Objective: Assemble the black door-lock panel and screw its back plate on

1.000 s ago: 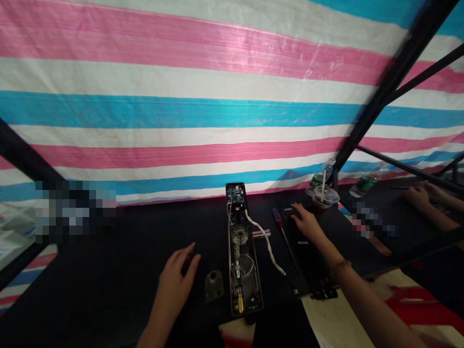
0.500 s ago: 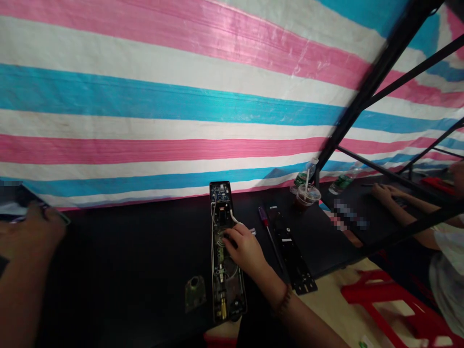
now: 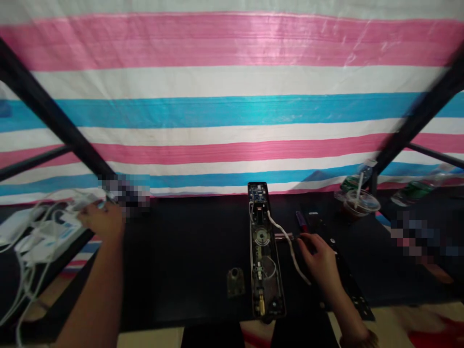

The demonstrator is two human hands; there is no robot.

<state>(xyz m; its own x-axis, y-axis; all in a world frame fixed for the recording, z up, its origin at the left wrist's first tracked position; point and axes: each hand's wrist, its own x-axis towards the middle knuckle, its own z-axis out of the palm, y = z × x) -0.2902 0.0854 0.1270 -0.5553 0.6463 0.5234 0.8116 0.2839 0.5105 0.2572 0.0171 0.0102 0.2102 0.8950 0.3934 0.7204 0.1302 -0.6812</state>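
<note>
Uncovered casing (image 3: 266,252) near right hand (image 3: 320,261)

Backdrop sheet (image 3: 232,113): pink, white, blue bands running 9 to 3 o'clock. Worktop (image 3: 188,261): black. Open case (image 3: 272,285): black rim; dark-blue circuit board (image 3: 257,196) at its 12 o'clock, brass-gold connector (image 3: 262,304) at 6. Cable (image 3: 295,258): white. From case: screwdriver (image 3: 301,221) at 2 o'clock, purple-and-red handle; beyond it, cup straw (image 3: 359,188) white, bottle label (image 3: 350,183) green. Power strip (image 3: 60,237), 9 o'clock: mostly white.
</note>
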